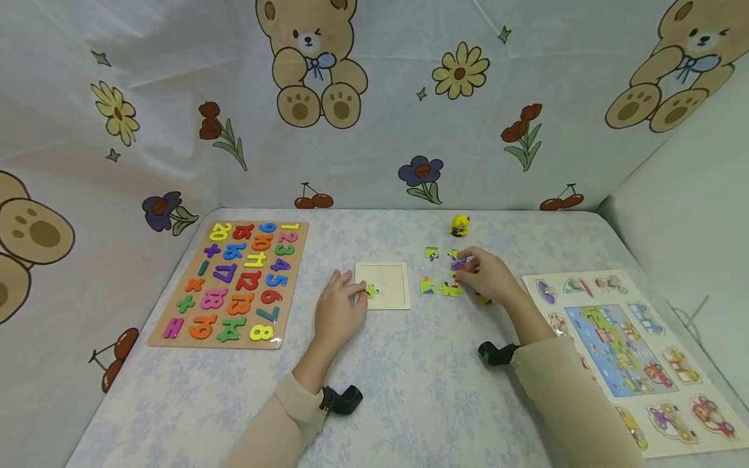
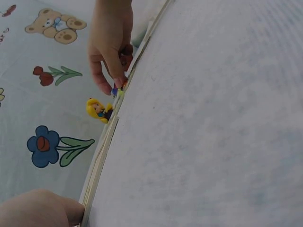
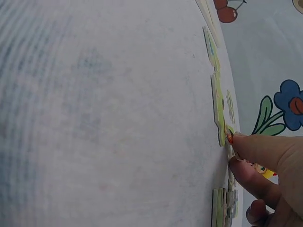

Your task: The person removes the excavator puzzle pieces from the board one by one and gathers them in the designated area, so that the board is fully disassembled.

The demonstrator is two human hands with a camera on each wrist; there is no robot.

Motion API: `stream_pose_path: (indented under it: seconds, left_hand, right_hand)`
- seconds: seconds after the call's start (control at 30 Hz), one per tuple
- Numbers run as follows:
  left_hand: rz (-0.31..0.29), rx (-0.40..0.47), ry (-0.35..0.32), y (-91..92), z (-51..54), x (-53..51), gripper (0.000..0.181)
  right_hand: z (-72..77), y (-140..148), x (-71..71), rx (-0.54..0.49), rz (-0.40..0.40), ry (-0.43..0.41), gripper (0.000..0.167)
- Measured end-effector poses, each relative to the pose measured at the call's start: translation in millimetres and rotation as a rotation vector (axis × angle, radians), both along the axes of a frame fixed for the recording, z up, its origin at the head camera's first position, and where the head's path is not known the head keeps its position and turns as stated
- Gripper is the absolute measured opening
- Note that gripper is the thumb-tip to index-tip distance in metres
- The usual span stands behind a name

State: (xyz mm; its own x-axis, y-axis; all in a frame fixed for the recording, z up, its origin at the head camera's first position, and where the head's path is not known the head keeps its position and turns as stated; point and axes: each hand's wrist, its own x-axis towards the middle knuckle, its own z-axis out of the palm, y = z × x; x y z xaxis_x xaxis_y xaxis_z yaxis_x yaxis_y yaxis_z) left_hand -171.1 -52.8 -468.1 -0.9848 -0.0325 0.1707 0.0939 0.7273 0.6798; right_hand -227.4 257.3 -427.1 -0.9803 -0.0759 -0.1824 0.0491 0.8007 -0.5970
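A shallow square wooden puzzle tray (image 1: 407, 286) lies on the table in the head view. My left hand (image 1: 341, 312) is at its left edge, thumb and forefinger closing on the end of a green puzzle piece (image 1: 373, 291) inside the tray. My right hand (image 1: 487, 276) reaches over the loose pieces and pinches a colourful puzzle piece (image 3: 230, 135) between thumb and finger; the fingertips partly hide it. Other green pieces lie nearby, one at the back (image 1: 431, 253) and one in front (image 1: 427, 285). In the left wrist view, the left hand (image 2: 40, 210) shows only partly.
Behind the pieces stands a small yellow-haired figurine (image 1: 459, 225). A number board (image 1: 228, 286) lies at the left, and a large picture puzzle board (image 1: 632, 364) at the right, beneath the right forearm's side. A patterned cloth (image 1: 374, 149) hangs behind the table.
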Motion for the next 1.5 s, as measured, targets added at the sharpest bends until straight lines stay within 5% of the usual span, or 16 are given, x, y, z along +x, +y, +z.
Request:
stream_pose_path:
  seconds: [0.23,0.63,0.77,1.07,1.33,1.5]
  left_hand:
    - [0.004,-0.010,-0.015,0.2,-0.4,-0.8,0.027]
    - [-0.006,-0.024,-0.024,-1.1,0.6,-2.1,0.034]
    - [-0.030,-0.052,-0.046,-2.3,0.4,-2.0,0.048]
    - [-0.099,-0.216,-0.149,-3.8,-2.3,-1.1,0.116]
    - [-0.100,-0.224,-0.157,-4.6,-4.8,-1.0,0.117]
    - [-0.099,-0.255,-0.153,-4.4,-6.8,-1.4,0.117]
  right_hand:
    - [-2.6,1,-0.2,0.131,0.050,0.060,0.040]
    - [1.7,-27,2.0,0.036,0.104,0.145,0.035]
    - [4.4,-47,3.3,0.015,0.151,0.136,0.033]
    - [3.5,-97,2.1,-0.025,0.277,0.095,0.028]
    - [0.2,-133,2.9,-0.020,0.417,0.129,0.029]
    - [-2.4,-144,3.7,0.001,0.433,0.139,0.028]
